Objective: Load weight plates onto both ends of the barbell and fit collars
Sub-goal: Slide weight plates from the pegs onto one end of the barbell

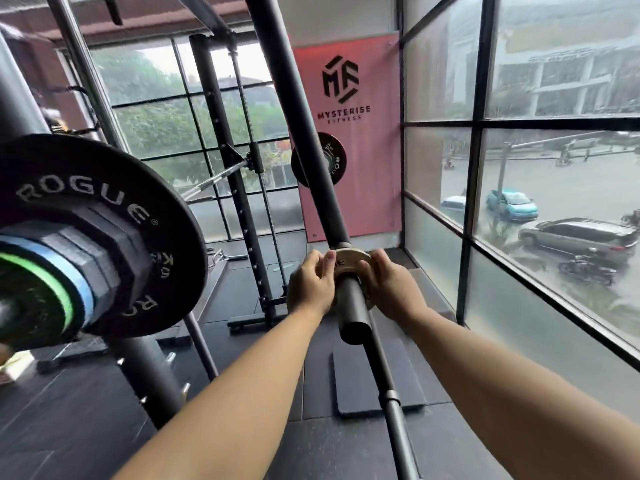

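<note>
Plate [347, 259] between left hand [309, 286], right hand [392, 289]

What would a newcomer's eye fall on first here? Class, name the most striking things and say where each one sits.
At centre, the left hand and right hand grip a small tan plate on the barbell sleeve. A big black ROGUE plate looms at the left edge. A pink Mysterise Fitness banner hangs on the back wall, beside the windows.
</note>
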